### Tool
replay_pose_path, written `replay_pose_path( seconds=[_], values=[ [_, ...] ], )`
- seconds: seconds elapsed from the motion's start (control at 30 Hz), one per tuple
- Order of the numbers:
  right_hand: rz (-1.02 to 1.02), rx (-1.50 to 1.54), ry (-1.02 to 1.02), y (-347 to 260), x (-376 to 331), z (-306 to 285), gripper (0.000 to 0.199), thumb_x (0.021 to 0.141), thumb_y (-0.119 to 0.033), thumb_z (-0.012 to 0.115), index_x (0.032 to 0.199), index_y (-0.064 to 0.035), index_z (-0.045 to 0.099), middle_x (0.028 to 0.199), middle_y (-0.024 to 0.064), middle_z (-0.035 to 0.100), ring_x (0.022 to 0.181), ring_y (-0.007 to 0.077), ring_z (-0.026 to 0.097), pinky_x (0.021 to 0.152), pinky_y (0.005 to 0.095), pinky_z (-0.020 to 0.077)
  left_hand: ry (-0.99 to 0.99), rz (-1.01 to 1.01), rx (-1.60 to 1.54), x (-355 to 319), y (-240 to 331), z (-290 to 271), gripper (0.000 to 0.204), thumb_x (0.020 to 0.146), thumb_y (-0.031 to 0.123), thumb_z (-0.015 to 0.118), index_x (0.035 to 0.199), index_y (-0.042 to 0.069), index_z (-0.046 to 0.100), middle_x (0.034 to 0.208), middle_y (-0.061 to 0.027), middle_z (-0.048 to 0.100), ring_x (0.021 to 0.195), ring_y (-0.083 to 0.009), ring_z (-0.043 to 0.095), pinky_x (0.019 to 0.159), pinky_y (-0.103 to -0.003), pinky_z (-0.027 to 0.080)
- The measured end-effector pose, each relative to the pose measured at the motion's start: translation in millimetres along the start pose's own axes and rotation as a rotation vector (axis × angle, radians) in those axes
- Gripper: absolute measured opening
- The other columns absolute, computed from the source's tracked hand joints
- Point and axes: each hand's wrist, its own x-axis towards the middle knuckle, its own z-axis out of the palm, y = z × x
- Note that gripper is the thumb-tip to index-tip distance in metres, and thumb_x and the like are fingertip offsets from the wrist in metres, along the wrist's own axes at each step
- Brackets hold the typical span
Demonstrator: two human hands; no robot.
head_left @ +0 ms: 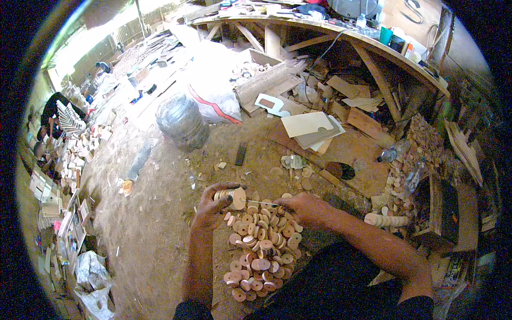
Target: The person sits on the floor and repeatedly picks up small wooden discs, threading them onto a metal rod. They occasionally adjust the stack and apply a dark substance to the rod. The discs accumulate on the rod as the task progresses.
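Note:
My left hand (pixel 209 209) is closed round a short stack of pale wooden discs (pixel 238 199), its fingers and thumb gripping the stack from the left. A thin metal rod (pixel 262 202) runs from the face of the stack across to my right hand (pixel 303 209), which is closed on the rod's other end. How far the rod reaches into the discs is hidden. Just below both hands lies a heap of loose round wooden discs (pixel 265 244), many with a small hole in the middle.
A row of stacked discs (pixel 386 220) lies at the right, near a wooden box (pixel 436 213). Ahead stand a wrapped cylindrical container (pixel 182 122) and a long workbench (pixel 320 25). Flat pale sheets (pixel 306 127) lie on the dirt floor. Wood blocks (pixel 77 160) and a person (pixel 50 120) are at the left.

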Motion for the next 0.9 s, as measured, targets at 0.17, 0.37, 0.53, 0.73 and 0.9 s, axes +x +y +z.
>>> replay_pose_path(
  seconds=[0.17, 0.37, 0.53, 0.73, 0.9],
  values=[
    [-0.036, 0.020, 0.052, 9, 3, 4, 0.048, 0.082, -0.022, 0.065, 0.128, -0.0122, 0.057, 0.098, 0.0207, 0.066, 0.090, 0.0420, 0.065, 0.078, 0.0502, 0.0519, -0.050, 0.007, -0.006, 2, -3, 0, 0.050, 0.080, 0.022, 0.080, 0.117, -0.006, 0.061, 0.106, -0.0148, 0.069, 0.091, -0.0232, 0.069, 0.078, -0.040, 0.061],
    [0.051, -0.072, 0.013, 6, 6, -2, 0.050, 0.079, -0.022, 0.068, 0.127, -0.0108, 0.057, 0.095, 0.0227, 0.067, 0.090, 0.0418, 0.065, 0.078, 0.0491, 0.0522, -0.032, -0.012, -0.072, 8, 0, 1, 0.053, 0.079, 0.024, 0.081, 0.118, -0.006, 0.061, 0.109, -0.0163, 0.068, 0.094, -0.0249, 0.069, 0.080, -0.042, 0.061],
    [-0.025, 0.026, 0.083, 1, 4, -7, 0.049, 0.081, -0.029, 0.069, 0.126, -0.0108, 0.058, 0.095, 0.0231, 0.067, 0.088, 0.0420, 0.066, 0.077, 0.0493, 0.0527, -0.057, -0.002, -0.081, 9, 3, 1, 0.053, 0.078, 0.024, 0.081, 0.118, -0.005, 0.060, 0.110, -0.0166, 0.068, 0.094, -0.0248, 0.070, 0.081, -0.041, 0.061],
    [0.065, -0.032, 0.009, 0, 4, -5, 0.042, 0.084, -0.033, 0.066, 0.118, -0.0088, 0.061, 0.089, 0.0237, 0.067, 0.082, 0.0429, 0.066, 0.073, 0.0513, 0.0525, -0.085, -0.016, 0.113, 13, 13, 14, 0.045, 0.078, 0.016, 0.079, 0.116, -0.002, 0.064, 0.111, -0.0144, 0.069, 0.098, -0.0221, 0.068, 0.082, -0.036, 0.058],
    [0.083, -0.125, -0.058, -4, 4, -4, 0.033, 0.088, -0.026, 0.059, 0.116, -0.0089, 0.062, 0.089, 0.0234, 0.066, 0.085, 0.0428, 0.066, 0.073, 0.0513, 0.0515, -0.156, 0.023, 0.837, 5, 40, 29, 0.036, 0.077, 0.013, 0.076, 0.111, 0.003, 0.070, 0.113, -0.0098, 0.070, 0.105, -0.0208, 0.065, 0.091, -0.034, 0.051]
  ],
)
